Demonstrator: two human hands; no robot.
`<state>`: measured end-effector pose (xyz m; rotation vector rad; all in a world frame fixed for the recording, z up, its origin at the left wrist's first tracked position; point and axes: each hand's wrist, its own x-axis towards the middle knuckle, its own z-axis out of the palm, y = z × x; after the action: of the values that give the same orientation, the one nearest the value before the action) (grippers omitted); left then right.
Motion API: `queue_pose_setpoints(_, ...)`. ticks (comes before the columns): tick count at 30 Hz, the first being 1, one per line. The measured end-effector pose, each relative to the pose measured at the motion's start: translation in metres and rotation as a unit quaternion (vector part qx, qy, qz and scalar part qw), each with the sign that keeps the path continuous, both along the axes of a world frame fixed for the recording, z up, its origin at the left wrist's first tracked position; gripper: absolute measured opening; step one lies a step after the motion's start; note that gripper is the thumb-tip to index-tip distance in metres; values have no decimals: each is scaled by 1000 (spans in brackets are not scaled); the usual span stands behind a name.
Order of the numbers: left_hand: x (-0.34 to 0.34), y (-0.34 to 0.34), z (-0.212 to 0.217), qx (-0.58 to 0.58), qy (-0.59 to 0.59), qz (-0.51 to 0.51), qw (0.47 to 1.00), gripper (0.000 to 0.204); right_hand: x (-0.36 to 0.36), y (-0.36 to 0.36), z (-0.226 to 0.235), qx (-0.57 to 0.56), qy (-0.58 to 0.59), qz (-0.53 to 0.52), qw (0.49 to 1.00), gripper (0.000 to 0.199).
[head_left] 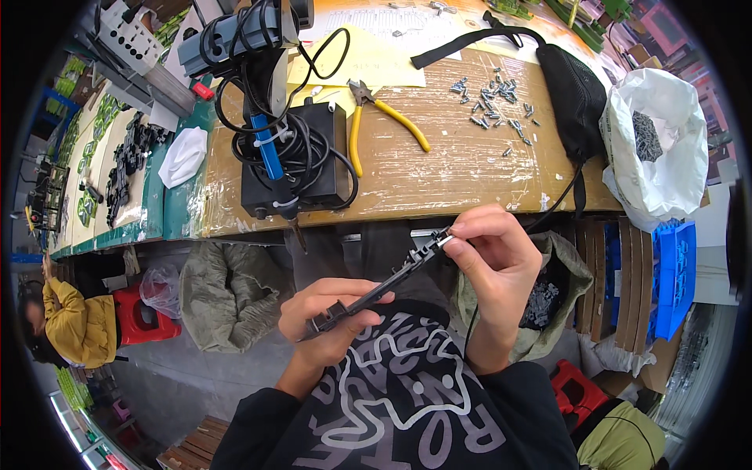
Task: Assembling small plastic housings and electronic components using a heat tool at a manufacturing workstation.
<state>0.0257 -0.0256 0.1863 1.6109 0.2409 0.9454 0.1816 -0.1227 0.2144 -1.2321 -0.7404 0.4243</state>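
Observation:
My left hand is closed around the near end of a long, narrow dark plastic part with notches and small raised bits. It is held slanting above my lap, in front of the table edge. At its far end, my right hand pinches a small pale piece between thumb and fingers, against the part. What exactly the pale piece is I cannot make out. Small grey metal-looking pieces lie scattered on the table beyond.
Yellow-handled cutting pliers lie beside a black box with coiled cables and a blue-handled soldering iron. A white sack stands right, a black pouch next to it. Another sack holds grey parts. A person in yellow sits left.

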Motion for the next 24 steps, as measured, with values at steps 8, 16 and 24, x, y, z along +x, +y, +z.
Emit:
queue_pose_setpoints(8,-9,4,3,35,6,-23,999,20,-6,0,-1,-9,-14,-7,1000,20)
queue_pose_setpoints(16,-29,-11,-5,-194,66,-111,972,12,-19,-12,-10,-1,-6,96,995,10)
queue_pose_setpoints(24,-31,-26,-39,-382,101,-322,860,32,-24,-17,-13,-5,79,204,976,10)
